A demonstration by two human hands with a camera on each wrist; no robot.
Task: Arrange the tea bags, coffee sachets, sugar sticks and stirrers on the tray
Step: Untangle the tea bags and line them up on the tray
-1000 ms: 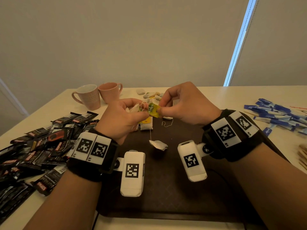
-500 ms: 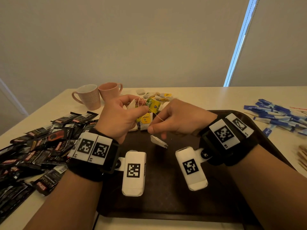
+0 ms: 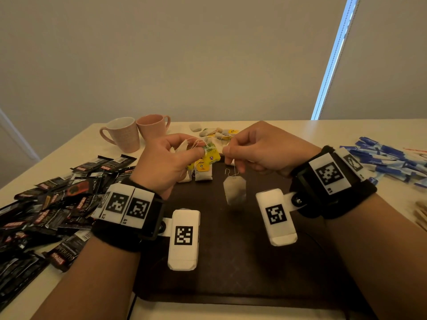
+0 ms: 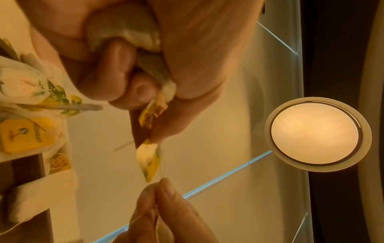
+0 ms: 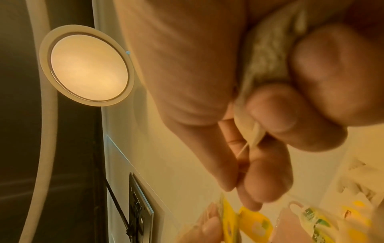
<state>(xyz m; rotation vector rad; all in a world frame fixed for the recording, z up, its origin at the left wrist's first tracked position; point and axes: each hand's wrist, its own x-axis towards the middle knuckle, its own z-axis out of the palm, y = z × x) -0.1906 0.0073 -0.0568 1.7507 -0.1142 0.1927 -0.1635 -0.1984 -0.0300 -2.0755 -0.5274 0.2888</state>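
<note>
Head view is showing the dark tray (image 3: 231, 262) nearest, its near half lying bare and its front edge running just inside the table's (image 3: 300, 132) near edge. Above the tray's middle, a tea bag (image 3: 234, 189) is hanging on its string from the right hand (image 3: 261, 146), whose thumb and forefinger are pinching that string. Just beside it, the left hand (image 3: 166, 162) is gripping a bundle of tea bags (image 3: 209, 153) by their yellow tags. 2 more tea bags (image 3: 203, 174) are lying at the tray's far edge. Coffee sachets (image 3: 57, 204) are crowding the left side, sugar sticks (image 3: 388, 158) the right. Farther back, 2 mugs (image 3: 136, 132) are standing together.
</note>
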